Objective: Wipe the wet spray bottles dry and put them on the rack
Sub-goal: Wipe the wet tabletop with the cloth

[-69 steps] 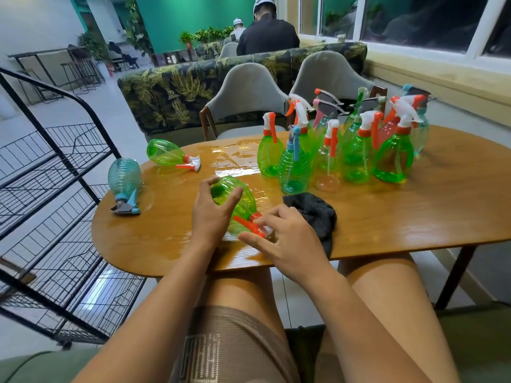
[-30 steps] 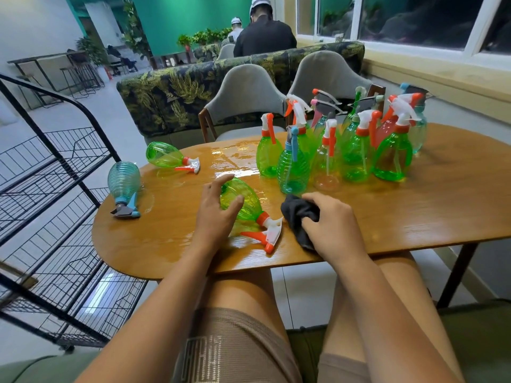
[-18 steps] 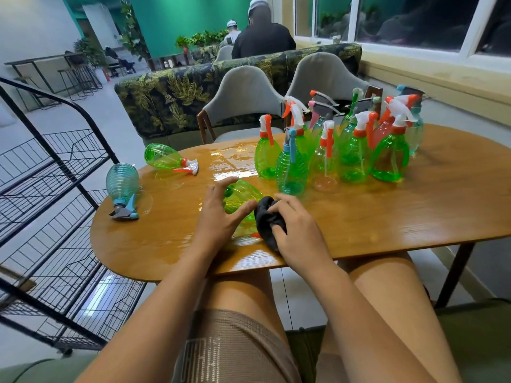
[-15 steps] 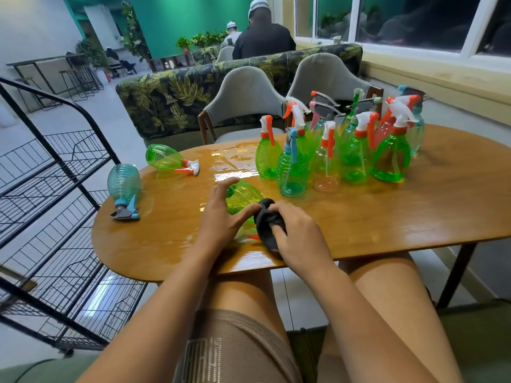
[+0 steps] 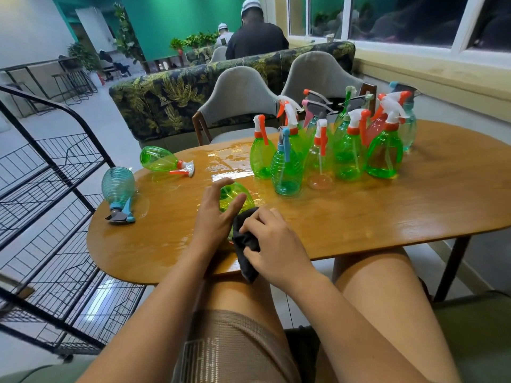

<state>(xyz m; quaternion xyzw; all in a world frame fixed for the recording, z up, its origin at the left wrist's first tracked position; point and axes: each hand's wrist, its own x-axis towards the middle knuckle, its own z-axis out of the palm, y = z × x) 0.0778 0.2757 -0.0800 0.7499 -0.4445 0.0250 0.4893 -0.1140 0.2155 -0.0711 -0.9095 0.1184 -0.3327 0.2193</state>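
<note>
The left hand (image 5: 213, 217), right hand (image 5: 272, 244) and black cloth (image 5: 244, 244) hide the nozzle of the green bottle (image 5: 235, 193); the rack (image 5: 89, 134) is cut off at nine o'clock.

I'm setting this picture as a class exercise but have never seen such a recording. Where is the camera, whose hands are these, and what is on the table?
There is no machine: one person wears a camera on the head, looking down at their own bare hands. The left hand rests, fingers fairly straight, on a green spray bottle lying on the wet wooden table. The right hand grips a black cloth beside it. A second green bottle and a teal bottle lie further left; a cluster of upright bottles stands behind. A black wire rack stands left of the table.
</note>
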